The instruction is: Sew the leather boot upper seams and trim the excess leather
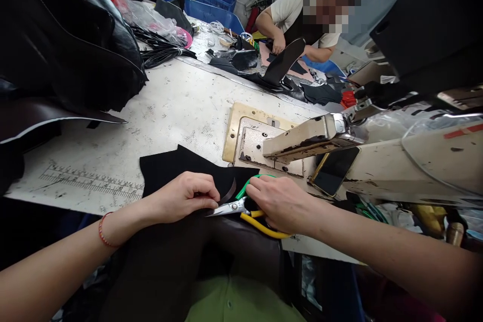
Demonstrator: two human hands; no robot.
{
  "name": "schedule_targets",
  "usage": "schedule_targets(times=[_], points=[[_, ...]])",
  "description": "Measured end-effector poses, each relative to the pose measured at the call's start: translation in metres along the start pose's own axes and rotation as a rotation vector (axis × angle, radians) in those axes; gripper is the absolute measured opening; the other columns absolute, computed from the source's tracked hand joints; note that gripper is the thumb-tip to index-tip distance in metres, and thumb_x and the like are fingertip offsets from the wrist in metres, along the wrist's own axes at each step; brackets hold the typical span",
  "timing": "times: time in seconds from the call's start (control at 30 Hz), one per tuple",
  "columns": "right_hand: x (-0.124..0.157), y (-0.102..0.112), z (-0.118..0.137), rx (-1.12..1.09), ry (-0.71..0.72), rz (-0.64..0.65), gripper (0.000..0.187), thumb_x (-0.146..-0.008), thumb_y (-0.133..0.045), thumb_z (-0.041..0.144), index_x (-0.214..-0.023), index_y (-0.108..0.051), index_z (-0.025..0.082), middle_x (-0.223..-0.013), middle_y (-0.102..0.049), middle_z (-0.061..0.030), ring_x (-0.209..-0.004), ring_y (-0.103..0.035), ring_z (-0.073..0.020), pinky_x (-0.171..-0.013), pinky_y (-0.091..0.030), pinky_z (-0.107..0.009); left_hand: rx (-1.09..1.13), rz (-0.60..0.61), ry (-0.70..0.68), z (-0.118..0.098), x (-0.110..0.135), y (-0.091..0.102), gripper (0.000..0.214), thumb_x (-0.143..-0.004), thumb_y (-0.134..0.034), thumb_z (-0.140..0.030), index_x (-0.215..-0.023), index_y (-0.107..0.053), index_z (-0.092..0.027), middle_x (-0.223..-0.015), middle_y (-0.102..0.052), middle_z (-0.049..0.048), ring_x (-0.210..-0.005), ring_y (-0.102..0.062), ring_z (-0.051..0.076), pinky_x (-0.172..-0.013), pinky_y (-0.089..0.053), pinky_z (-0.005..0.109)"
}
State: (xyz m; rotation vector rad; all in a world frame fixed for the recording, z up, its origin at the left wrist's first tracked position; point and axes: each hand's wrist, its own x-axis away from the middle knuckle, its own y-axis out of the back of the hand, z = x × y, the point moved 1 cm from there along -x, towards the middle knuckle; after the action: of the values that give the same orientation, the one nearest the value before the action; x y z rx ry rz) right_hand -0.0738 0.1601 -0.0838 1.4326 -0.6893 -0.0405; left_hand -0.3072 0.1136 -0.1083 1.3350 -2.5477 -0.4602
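Observation:
My right hand is closed around the scissors, which have one green and one yellow handle. Their blades point left, close to the fingertips of my left hand. That hand is closed in a pinch on the edge of a black leather piece, which lies over the table's front edge. Part of the leather is hidden beneath both hands, and a dark brown part of it hangs down in front of me.
A sewing machine stands at the right, with a phone lying beside its arm. Black leather pieces are heaped at the left. Across the white table, a person handles dark pieces. A ruler scale marks the tabletop.

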Motion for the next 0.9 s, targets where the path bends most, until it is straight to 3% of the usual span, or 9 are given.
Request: schedule_targets(times=[0.23, 0.67, 0.9], points=[[-0.004, 0.008, 0.000, -0.093, 0.017, 0.088, 0.015, -0.074, -0.057, 0.016, -0.088, -0.056, 0.016, -0.086, -0.060, -0.0069, -0.071, -0.054, -0.0189, -0.054, -0.021, -0.030, 0.028, 0.002, -0.010, 0.001, 0.000, 0.000, 0.012, -0.089, -0.062, -0.018, -0.080, -0.070, -0.017, -0.080, -0.063, 0.0005, -0.072, -0.058, 0.011, -0.065, -0.044, 0.020], [-0.017, 0.010, 0.005, -0.094, 0.036, 0.081, 0.014, -0.076, -0.055, 0.020, -0.089, -0.057, 0.016, -0.087, -0.061, -0.0077, -0.073, -0.057, -0.0206, -0.055, -0.024, -0.030, 0.097, -0.052, -0.005, -0.001, -0.002, 0.005, 0.013, -0.086, -0.064, -0.016, -0.074, -0.069, -0.016, -0.076, -0.062, 0.0002, -0.068, -0.057, 0.010, -0.062, -0.044, 0.019], [-0.031, 0.011, 0.013, -0.123, 0.073, 0.082, 0.018, -0.076, -0.057, 0.023, -0.092, -0.056, 0.016, -0.091, -0.063, -0.0089, -0.078, -0.061, -0.0220, -0.054, -0.028, -0.029, 0.395, -0.106, 0.126, -0.002, -0.001, 0.005, 0.015, -0.083, -0.065, -0.019, -0.068, -0.062, -0.014, -0.077, -0.055, -0.0017, -0.051, -0.057, 0.005, -0.049, -0.048, 0.017]])
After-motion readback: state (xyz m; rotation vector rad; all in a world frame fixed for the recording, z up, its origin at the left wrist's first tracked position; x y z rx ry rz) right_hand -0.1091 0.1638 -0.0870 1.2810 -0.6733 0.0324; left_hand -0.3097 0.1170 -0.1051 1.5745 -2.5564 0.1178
